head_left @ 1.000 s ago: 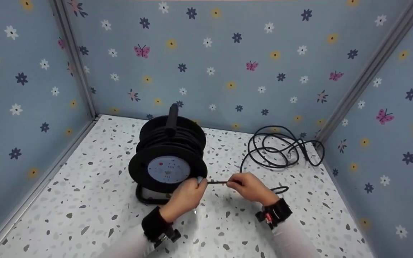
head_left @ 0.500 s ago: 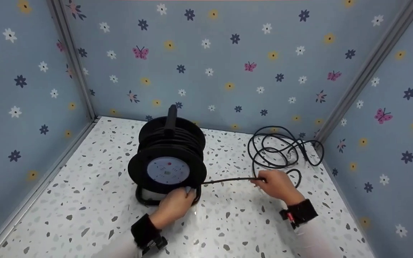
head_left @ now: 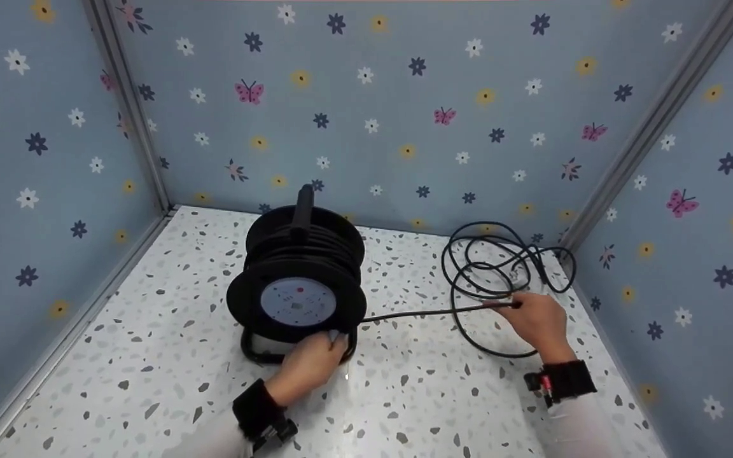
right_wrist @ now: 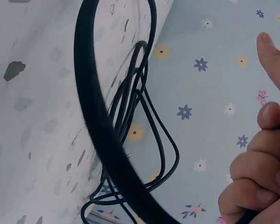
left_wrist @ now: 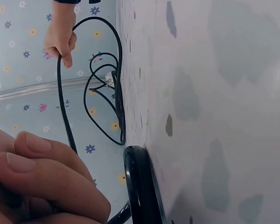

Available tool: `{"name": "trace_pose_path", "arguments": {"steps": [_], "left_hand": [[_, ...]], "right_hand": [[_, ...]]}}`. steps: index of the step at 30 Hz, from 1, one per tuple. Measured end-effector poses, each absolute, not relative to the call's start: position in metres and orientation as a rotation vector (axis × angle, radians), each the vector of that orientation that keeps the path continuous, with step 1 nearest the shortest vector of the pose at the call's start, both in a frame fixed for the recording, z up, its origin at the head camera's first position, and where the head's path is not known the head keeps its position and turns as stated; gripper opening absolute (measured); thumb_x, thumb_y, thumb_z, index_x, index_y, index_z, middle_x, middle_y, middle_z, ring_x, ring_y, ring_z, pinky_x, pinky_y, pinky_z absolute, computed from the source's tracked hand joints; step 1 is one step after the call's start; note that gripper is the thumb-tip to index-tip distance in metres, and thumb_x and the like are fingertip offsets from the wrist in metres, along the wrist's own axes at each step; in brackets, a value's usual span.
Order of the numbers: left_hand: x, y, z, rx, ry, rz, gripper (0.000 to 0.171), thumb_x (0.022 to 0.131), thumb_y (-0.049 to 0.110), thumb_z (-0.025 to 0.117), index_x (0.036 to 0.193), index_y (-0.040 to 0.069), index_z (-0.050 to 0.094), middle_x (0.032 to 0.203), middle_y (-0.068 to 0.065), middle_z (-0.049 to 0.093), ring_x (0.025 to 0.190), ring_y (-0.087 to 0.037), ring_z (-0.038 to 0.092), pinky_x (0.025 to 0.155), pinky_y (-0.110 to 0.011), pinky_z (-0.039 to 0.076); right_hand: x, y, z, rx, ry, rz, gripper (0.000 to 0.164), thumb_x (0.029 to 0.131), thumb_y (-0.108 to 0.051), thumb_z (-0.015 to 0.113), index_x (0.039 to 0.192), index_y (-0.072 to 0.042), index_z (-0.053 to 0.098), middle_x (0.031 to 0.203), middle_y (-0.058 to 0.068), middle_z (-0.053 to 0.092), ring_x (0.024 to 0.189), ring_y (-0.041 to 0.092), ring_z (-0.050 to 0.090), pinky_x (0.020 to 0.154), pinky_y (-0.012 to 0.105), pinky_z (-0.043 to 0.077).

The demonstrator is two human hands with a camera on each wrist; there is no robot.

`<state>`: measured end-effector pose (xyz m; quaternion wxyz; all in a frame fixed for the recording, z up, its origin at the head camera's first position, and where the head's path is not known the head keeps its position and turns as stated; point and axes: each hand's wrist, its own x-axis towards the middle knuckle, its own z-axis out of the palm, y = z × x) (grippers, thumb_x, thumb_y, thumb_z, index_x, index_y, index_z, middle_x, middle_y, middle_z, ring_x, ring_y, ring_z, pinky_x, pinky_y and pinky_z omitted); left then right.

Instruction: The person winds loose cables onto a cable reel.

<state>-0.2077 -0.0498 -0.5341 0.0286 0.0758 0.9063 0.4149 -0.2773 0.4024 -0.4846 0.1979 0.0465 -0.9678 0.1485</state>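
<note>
A black cable reel (head_left: pixel 296 273) with a pale round socket face (head_left: pixel 298 301) stands on the speckled table. At the lower right of its front disc, my left hand (head_left: pixel 313 362) grips a small pale knob, mostly covered by the fingers. The left wrist view shows curled fingers (left_wrist: pixel 56 186), with what they hold hidden. Off to the right, my right hand (head_left: pixel 539 321) holds the black cable (head_left: pixel 417 313), which runs from the reel nearly straight into the fist. In the right wrist view the fingers (right_wrist: pixel 252 182) curl round the cable while the thumb sticks out.
Loose coils of the cable (head_left: pixel 452 267) lie at the back right, by the wall corner. Flower-patterned walls (head_left: pixel 366 95) enclose the table (head_left: pixel 150 356) at the back and both sides. The reel's black tube frame (left_wrist: pixel 135 182) rests on the table.
The reel's disc has turned a little clockwise, my left hand moving down and left with the knob, then staying put. My right hand has moved right along the cable, lengthening the exposed stretch.
</note>
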Motion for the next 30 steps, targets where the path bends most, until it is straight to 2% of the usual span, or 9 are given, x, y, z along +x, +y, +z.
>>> {"name": "trace_pose_path", "arguments": {"steps": [4,8,11,15,18,20,23,26,30], "left_hand": [[-0.208,-0.051,-0.536,0.240,2.824,1.257,0.051,0.120,0.041,0.042,0.076,0.019,0.057,0.065,0.004,0.047,0.056,-0.018,0.049,0.055,-0.039,0.044],[-0.209,-0.052,-0.537,0.208,2.830,1.225,0.051,0.119,0.040,0.042,0.076,0.020,0.057,0.065,0.004,0.048,0.056,-0.018,0.049,0.054,-0.038,0.043],[-0.209,-0.053,-0.537,0.205,2.817,1.234,0.050,0.119,0.042,0.042,0.077,0.020,0.058,0.065,0.004,0.050,0.055,-0.017,0.050,0.054,-0.038,0.043],[-0.209,-0.054,-0.537,0.191,2.817,1.240,0.051,0.119,0.042,0.042,0.076,0.020,0.057,0.063,0.003,0.052,0.054,-0.017,0.051,0.052,-0.037,0.043],[-0.209,-0.055,-0.539,0.185,2.828,1.220,0.051,0.119,0.041,0.042,0.075,0.020,0.056,0.064,0.003,0.050,0.055,-0.018,0.051,0.053,-0.038,0.044],[-0.209,-0.055,-0.539,0.200,2.839,1.219,0.051,0.119,0.040,0.042,0.075,0.020,0.055,0.065,0.002,0.049,0.056,-0.018,0.051,0.054,-0.038,0.044],[-0.208,-0.055,-0.538,0.201,2.831,1.234,0.051,0.119,0.041,0.042,0.075,0.020,0.056,0.064,0.003,0.051,0.055,-0.018,0.051,0.053,-0.038,0.044],[-0.207,-0.055,-0.538,0.179,2.803,1.244,0.052,0.119,0.042,0.041,0.075,0.020,0.057,0.062,0.004,0.053,0.052,-0.017,0.052,0.050,-0.036,0.043],[-0.206,-0.056,-0.538,0.182,2.810,1.257,0.053,0.119,0.043,0.042,0.073,0.020,0.054,0.060,0.004,0.051,0.051,-0.016,0.050,0.049,-0.036,0.042]], "right_hand": [[-0.277,0.409,-0.479,-0.066,-2.631,0.590,0.065,0.095,-0.072,0.078,0.069,-0.020,0.050,0.056,-0.002,0.036,0.051,0.022,0.035,0.055,0.037,0.021],[-0.278,0.417,-0.481,-0.176,-2.530,0.704,0.067,0.095,-0.067,0.082,0.067,-0.018,0.045,0.057,-0.002,0.033,0.052,0.023,0.035,0.055,0.037,0.023],[-0.279,0.424,-0.485,-0.068,-2.466,0.678,0.061,0.095,-0.058,0.087,0.066,-0.019,0.050,0.055,-0.003,0.040,0.050,0.021,0.038,0.053,0.036,0.024],[-0.284,0.437,-0.488,0.223,-2.364,0.517,0.054,0.092,-0.044,0.092,0.067,-0.019,0.052,0.056,-0.004,0.043,0.048,0.015,0.038,0.051,0.033,0.025],[-0.285,0.446,-0.489,0.327,-2.336,0.405,0.054,0.093,-0.041,0.092,0.068,-0.016,0.052,0.058,-0.001,0.044,0.048,0.016,0.040,0.051,0.034,0.026],[-0.284,0.450,-0.487,0.233,-2.362,0.432,0.052,0.094,-0.043,0.091,0.069,-0.015,0.056,0.059,0.001,0.049,0.049,0.019,0.044,0.052,0.036,0.029],[-0.280,0.455,-0.481,-0.036,-2.472,0.588,0.052,0.097,-0.053,0.086,0.073,-0.014,0.063,0.062,0.004,0.055,0.056,0.025,0.050,0.056,0.039,0.033],[-0.280,0.461,-0.473,-0.279,-2.549,0.850,0.060,0.095,-0.067,0.081,0.075,-0.013,0.067,0.066,0.002,0.057,0.063,0.024,0.051,0.060,0.038,0.037],[-0.283,0.479,-0.471,-0.368,-2.504,1.408,0.056,0.100,-0.059,0.080,0.074,-0.010,0.070,0.068,-0.004,0.054,0.064,0.016,0.048,0.063,0.032,0.041]]}}
